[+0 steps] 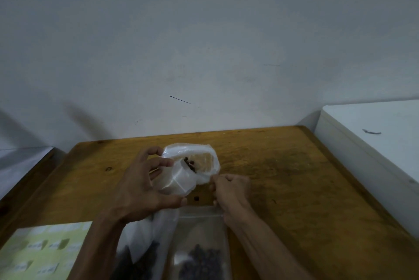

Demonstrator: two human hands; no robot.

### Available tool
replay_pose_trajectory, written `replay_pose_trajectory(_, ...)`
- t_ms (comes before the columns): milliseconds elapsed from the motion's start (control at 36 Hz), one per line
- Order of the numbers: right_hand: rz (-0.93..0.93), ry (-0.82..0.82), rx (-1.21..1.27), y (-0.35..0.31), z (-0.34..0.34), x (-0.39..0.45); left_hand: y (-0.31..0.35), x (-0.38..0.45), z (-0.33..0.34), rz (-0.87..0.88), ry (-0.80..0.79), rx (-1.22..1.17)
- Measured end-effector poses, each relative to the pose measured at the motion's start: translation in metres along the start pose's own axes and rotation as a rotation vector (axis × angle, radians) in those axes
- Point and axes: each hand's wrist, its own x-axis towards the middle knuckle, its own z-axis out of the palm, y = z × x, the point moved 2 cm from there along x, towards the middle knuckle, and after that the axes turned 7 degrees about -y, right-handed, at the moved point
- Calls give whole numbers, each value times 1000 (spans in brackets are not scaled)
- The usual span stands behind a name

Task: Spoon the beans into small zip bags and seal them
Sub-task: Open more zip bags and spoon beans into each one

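Above the middle of the wooden table (pixel 283 177) I hold a clear plastic bag (pixel 197 155) with a few dark beans (pixel 189 163) inside it. My left hand (pixel 140 184) curls round a stack of small zip bags (pixel 179 181) and the bag's left side. My right hand (pixel 231 189) pinches the bag's lower right edge. Near the table's front edge lies a small zip bag (pixel 201 248) holding dark beans. Left of it, partly under my left forearm, lies a larger clear bag (pixel 145 248) of dark beans. No spoon shows.
A pale yellow sheet with small labels (pixel 43 250) lies at the front left corner. A white box or cabinet (pixel 374 143) stands against the table's right side. A white wall rises behind the table. A lower surface (pixel 20 166) sits to the left.
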Motion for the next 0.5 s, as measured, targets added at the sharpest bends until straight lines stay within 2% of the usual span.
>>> replay_pose_trajectory(333,43,-85,51,-9,-10,4,-18,-5,-8,-78,-6,49)
replay_pose_trajectory(500,46,-91,105,-10,-11,5,-21,-1,-8,-98,-8,179)
